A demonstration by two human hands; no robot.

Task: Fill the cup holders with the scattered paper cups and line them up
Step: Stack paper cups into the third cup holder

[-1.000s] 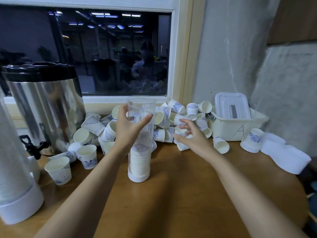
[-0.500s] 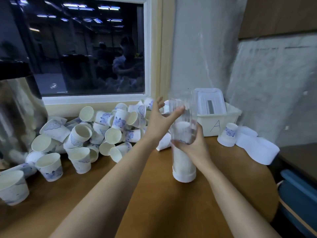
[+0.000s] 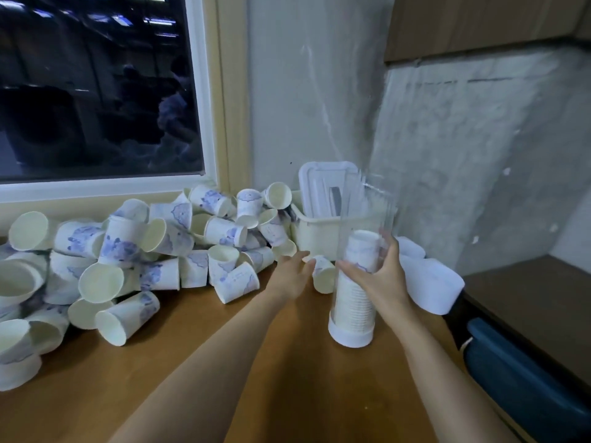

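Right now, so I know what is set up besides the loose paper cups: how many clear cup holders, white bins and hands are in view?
clear cup holder: 1
white bin: 1
hands: 2, the left hand open and the right hand with its grip on the holder
Total: 4

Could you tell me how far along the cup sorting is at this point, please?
Done: the clear cup holder stands on the table with a stack of cups filling roughly its lower half. In hand: the right hand has a grip on the holder, and the left hand reaches toward a fallen cup. Left: the big heap of loose cups under the window.
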